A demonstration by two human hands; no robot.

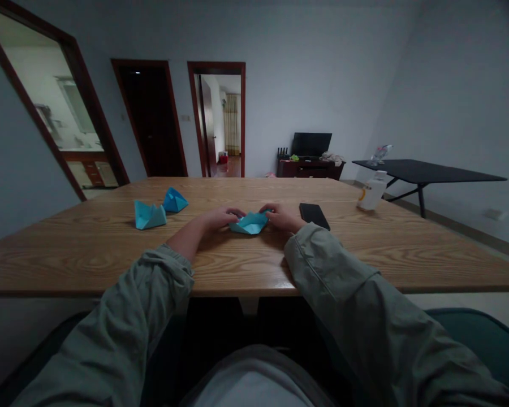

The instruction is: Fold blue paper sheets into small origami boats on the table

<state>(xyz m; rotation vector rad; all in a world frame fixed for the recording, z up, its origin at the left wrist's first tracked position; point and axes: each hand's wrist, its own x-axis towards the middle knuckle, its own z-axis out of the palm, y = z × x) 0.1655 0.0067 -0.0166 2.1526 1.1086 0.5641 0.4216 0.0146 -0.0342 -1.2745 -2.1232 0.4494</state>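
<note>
the left hand (221, 218) and right hand (282, 217) each pinch one end of a folded blue paper piece (249, 224), its long axis running crosswise between them, neither hand nearer. two paper boats (150, 215) sit beyond the left hand, a black phone (314, 216) just past the right.

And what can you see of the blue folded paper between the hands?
The blue folded paper is light blue, thin-looking paper with sharp creases and pointed corners. It lies low and fairly flat on the wooden table. The left hand and right hand hold its two ends, hiding parts of it.
</note>
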